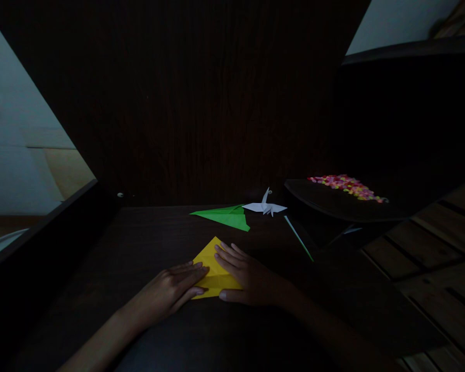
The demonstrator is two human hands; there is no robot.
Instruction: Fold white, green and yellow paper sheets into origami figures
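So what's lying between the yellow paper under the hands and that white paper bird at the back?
A folded green paper lies between the yellow paper and the white paper bird, flat on the dark table, seen from the head camera.

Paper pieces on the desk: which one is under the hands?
The yellow paper. The left hand and right hand both press flat on it; the green paper and white paper crane lie untouched farther back.

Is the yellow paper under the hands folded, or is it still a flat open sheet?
Folded. The yellow paper shows a pointed shape with crease lines, pressed flat on the table by the left hand and right hand.
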